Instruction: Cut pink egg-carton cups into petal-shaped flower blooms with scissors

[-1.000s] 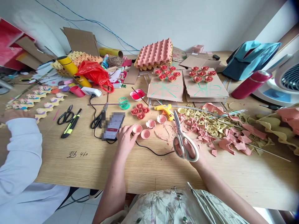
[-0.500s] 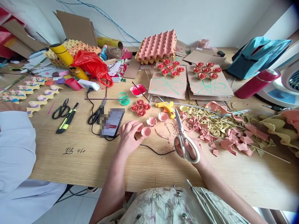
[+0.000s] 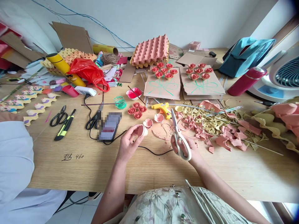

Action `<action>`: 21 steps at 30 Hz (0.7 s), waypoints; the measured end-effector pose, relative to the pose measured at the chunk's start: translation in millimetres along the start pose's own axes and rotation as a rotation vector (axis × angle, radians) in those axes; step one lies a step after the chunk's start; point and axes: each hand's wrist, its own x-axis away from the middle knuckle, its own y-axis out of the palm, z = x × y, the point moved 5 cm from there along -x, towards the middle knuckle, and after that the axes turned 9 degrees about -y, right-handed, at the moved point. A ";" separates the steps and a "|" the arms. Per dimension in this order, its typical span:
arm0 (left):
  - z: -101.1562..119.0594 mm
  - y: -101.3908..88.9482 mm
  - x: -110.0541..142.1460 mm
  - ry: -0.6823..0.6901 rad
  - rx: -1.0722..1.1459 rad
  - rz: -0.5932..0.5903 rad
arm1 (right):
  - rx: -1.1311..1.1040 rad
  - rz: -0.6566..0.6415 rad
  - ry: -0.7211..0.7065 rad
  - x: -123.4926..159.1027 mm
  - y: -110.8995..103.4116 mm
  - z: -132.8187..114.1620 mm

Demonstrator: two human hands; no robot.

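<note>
Pinched in the left grip (image 3: 129, 142), a pink egg-carton cup (image 3: 141, 131) is held left of the yellow glue gun (image 3: 161, 108); white-handled scissors (image 3: 177, 129) are clasped in the right grip (image 3: 192, 150), to its right!

The left edge cuts off a co-worker's sleeve (image 3: 15, 152); the right edge crops the fan (image 3: 283, 76); mosaic blurs part of the phone (image 3: 110, 126); the left hand (image 3: 128, 143) partly covers a pink cup (image 3: 141, 131).

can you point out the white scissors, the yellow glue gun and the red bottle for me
White scissors (image 3: 176, 125): head view, on the blades, above the handles.
Yellow glue gun (image 3: 163, 107): head view, on the yellow body.
Red bottle (image 3: 245, 82): head view, on the side of the body, below the cap.
</note>
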 end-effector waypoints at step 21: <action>17.0 77.2 19.4 -0.372 0.421 -0.527 | 0.085 0.085 -0.184 -5.7 -7.0 -8.4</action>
